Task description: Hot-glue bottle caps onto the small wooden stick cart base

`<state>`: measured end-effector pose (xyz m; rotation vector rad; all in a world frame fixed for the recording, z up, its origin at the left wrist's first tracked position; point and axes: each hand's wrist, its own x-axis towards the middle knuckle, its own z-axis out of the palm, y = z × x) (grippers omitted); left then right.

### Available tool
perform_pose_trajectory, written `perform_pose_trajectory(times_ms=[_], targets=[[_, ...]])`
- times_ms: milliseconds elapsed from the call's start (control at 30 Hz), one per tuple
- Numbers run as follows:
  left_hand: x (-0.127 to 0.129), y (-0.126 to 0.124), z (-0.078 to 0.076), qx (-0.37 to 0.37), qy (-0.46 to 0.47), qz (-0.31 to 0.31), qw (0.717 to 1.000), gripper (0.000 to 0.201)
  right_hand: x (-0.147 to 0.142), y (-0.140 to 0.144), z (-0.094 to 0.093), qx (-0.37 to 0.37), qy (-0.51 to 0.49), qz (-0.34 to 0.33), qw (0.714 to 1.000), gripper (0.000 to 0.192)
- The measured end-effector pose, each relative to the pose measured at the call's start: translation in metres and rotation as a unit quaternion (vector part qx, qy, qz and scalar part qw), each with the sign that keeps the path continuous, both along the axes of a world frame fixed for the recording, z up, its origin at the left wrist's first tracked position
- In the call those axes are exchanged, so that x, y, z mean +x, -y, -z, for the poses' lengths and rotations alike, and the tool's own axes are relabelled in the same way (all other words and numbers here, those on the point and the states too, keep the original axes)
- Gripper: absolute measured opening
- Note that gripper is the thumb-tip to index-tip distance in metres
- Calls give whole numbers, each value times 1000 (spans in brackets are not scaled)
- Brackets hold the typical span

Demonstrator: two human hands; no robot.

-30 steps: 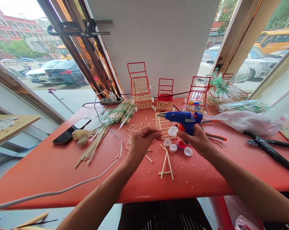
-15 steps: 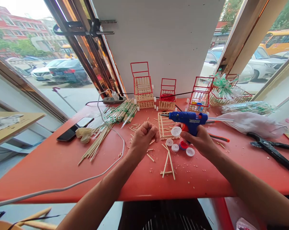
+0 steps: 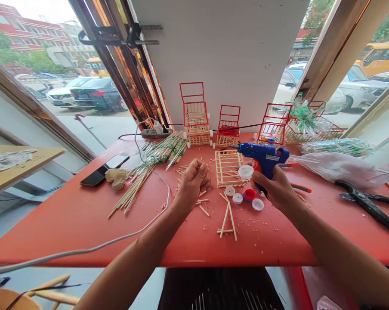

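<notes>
My right hand (image 3: 275,185) grips a blue hot glue gun (image 3: 262,155), its nozzle pointing left. A white bottle cap (image 3: 246,172) is held at the thumb of that same hand, its hollow side facing me. My left hand (image 3: 194,178) is closed in a loose fist above the table; whatever its fingers may pinch is hidden. Between and beyond the hands lies a flat wooden stick frame (image 3: 228,168). Below the held cap are several white caps (image 3: 237,198) and a red-and-blue cap (image 3: 249,195). Short sticks (image 3: 227,219) lie crossed nearer me.
Stick carts with red handles (image 3: 196,116) stand along the back of the red table (image 3: 133,241). Bundled sticks (image 3: 133,189), a phone (image 3: 96,174) and a grey cable (image 3: 117,243) are left. Pliers (image 3: 368,202) and a plastic bag (image 3: 346,165) lie right.
The view has shifted slightly. My right hand has moved a little right with the glue gun and cap, uncovering more of the stick frame. My left hand stays closed.
</notes>
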<state>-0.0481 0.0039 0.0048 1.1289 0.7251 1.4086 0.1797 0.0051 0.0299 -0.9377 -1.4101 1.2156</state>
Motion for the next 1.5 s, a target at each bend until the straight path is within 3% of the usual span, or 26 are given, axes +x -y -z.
perform_pose_trajectory(times_ms=[500,767,1167,1500], targets=[[-5,-9,5,-1,-11,-68,998,67,5,-8,1,13,-51,0,999,59],[-11,-17,9,-22,58,13,998,58,9,-10,3,13,-41,12,999,61],[-16,-16,1,-50,91,13,995,40,12,-15,-1,48,-63,24,997,55],[-30,-28,1,-22,109,-54,992,38,26,-23,-27,86,-166,133,973,64]])
